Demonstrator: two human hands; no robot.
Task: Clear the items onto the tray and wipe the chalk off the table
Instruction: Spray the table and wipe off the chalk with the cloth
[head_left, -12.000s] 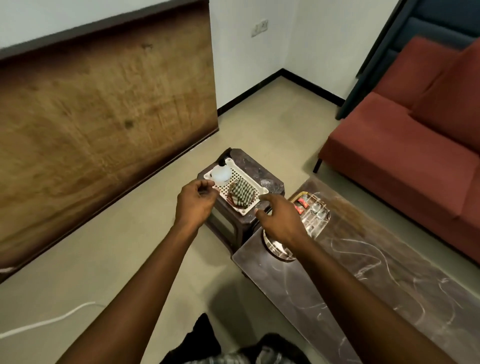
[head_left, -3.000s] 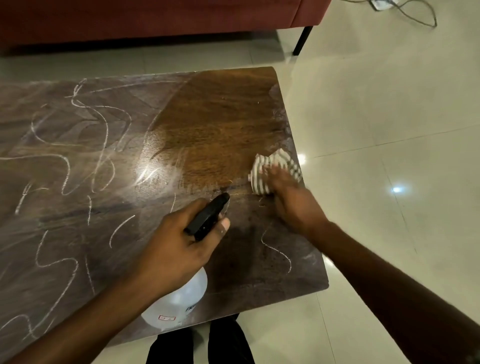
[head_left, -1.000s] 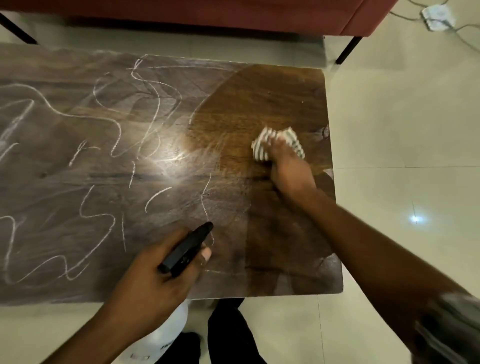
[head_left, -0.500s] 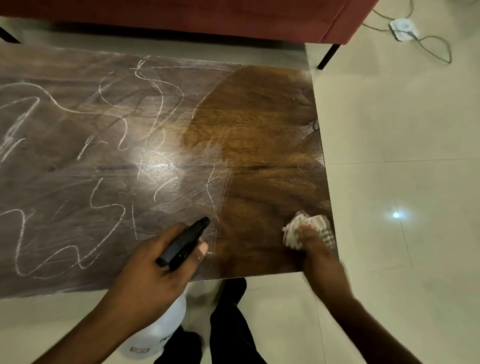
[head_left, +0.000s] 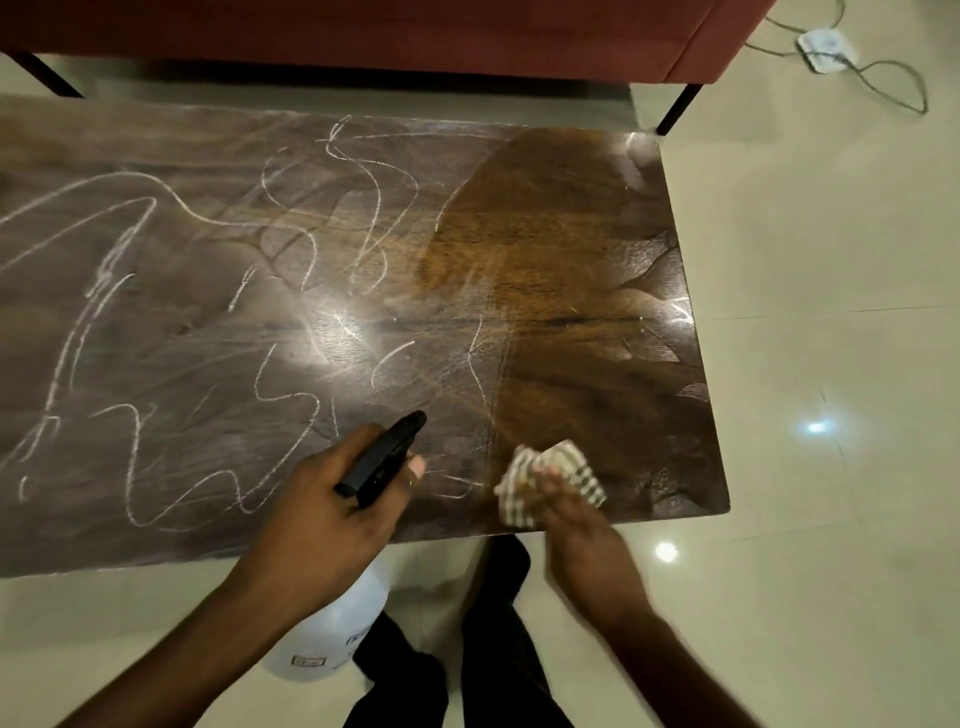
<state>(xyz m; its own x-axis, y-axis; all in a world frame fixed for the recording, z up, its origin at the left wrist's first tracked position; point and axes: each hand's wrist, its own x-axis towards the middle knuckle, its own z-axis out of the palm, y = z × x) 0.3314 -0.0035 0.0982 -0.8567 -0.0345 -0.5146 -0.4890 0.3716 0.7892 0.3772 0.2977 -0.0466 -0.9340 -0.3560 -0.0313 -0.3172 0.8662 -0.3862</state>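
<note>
Head view looks down on a long wooden tabletop (head_left: 545, 291) with both forearms reaching in from the near edge. The left hand (head_left: 332, 512) is curled around the black trigger head (head_left: 382, 457) of a white spray bottle (head_left: 327, 644); the nozzle points away over the tabletop toward its far edge, the index finger lies along the trigger, and the bottle's body hangs below the near edge, off the surface. The right hand (head_left: 563, 506) lies palm-down near the near right corner, fingers spread and pressed onto a crumpled striped cloth (head_left: 550, 480) that rests flat on the wood; the wrist is bent so the forearm runs back toward the person's body. White chalk scribbles (head_left: 171, 322) cover the left and middle parts of the tabletop, while the right end looks darker, glossy and mostly free of lines. A few short chalk strokes lie between the two hands. Beyond the far edge stands a red sofa (head_left: 415, 36).
</note>
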